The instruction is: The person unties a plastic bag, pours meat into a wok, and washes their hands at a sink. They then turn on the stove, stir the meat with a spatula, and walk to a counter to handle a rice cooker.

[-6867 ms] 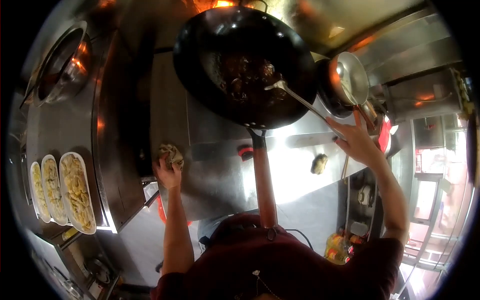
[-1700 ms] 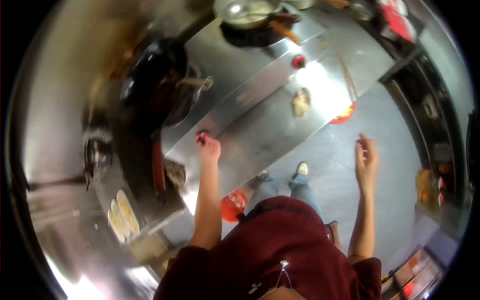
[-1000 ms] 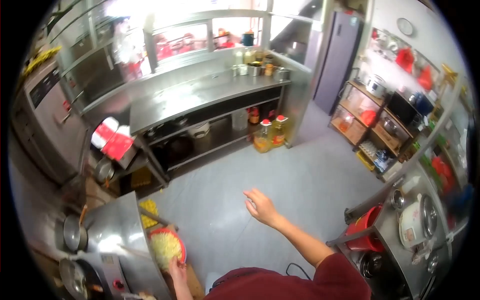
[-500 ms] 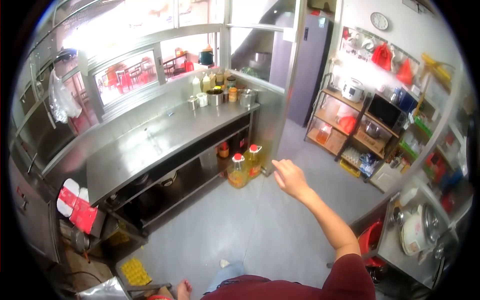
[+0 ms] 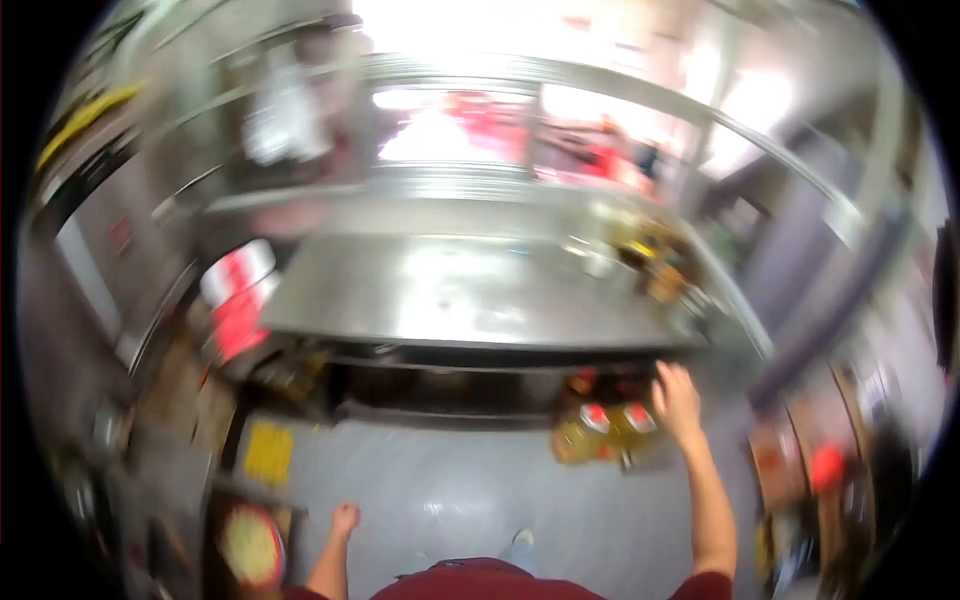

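The picture is motion-blurred. My right hand point(image 5: 678, 402) is stretched forward with fingers spread and holds nothing; it hovers near two yellow oil bottles with red caps point(image 5: 600, 432) that stand on the floor at the foot of a long steel counter point(image 5: 450, 295). My left hand point(image 5: 344, 520) hangs low at the bottom of the view, loosely curled and empty, just right of a red bowl of pale shredded food point(image 5: 250, 545).
Under the counter runs a dark lower shelf point(image 5: 450, 385). Jars and containers point(image 5: 650, 265) crowd the counter's right end. A red and white packet point(image 5: 235, 295) lies at its left end. A yellow object point(image 5: 268, 452) lies on the grey floor.
The view swung from the wok station round to the steel counter, which is now straight ahead and closer. My right hand dropped toward the oil bottles; my left hand came into view.
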A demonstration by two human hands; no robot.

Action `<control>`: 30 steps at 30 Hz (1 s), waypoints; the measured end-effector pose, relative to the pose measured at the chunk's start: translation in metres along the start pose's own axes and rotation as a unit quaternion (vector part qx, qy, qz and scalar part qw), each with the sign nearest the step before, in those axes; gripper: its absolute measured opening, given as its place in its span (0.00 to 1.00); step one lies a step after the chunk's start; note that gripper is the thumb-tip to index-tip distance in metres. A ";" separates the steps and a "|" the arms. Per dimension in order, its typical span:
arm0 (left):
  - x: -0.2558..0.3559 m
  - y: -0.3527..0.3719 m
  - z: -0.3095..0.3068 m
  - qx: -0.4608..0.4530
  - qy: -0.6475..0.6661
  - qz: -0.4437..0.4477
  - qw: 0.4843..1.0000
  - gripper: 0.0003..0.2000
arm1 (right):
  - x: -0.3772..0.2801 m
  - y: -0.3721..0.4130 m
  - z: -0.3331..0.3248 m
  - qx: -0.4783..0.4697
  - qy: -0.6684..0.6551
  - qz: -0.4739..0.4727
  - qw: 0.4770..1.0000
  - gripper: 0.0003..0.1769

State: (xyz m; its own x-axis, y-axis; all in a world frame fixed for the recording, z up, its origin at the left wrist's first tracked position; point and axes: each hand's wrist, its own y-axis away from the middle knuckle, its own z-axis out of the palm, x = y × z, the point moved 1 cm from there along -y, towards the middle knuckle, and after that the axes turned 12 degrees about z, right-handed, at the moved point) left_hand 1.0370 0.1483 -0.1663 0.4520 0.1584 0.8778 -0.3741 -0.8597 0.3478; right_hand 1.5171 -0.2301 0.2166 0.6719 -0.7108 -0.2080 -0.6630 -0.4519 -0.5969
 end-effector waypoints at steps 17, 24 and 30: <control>-0.141 0.464 0.140 0.080 -0.111 -0.321 0.937 0.09 | -0.353 0.042 0.098 -0.295 -0.424 -0.438 0.736 0.15; -0.269 0.553 0.107 0.275 0.055 -0.295 0.913 0.12 | -0.521 0.243 -0.018 -0.272 -0.482 -0.600 0.578 0.16; -0.329 0.654 0.056 0.620 0.149 -0.423 0.644 0.14 | -0.612 0.347 -0.093 -0.303 -0.467 -0.666 0.496 0.16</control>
State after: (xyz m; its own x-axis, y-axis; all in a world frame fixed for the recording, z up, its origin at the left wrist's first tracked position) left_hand 0.6890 -0.4929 -0.2462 -0.1748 0.7519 0.6357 0.9217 -0.1022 0.3743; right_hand 0.8452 -0.0021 0.2092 0.3191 0.8688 -0.3787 0.7881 -0.4652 -0.4031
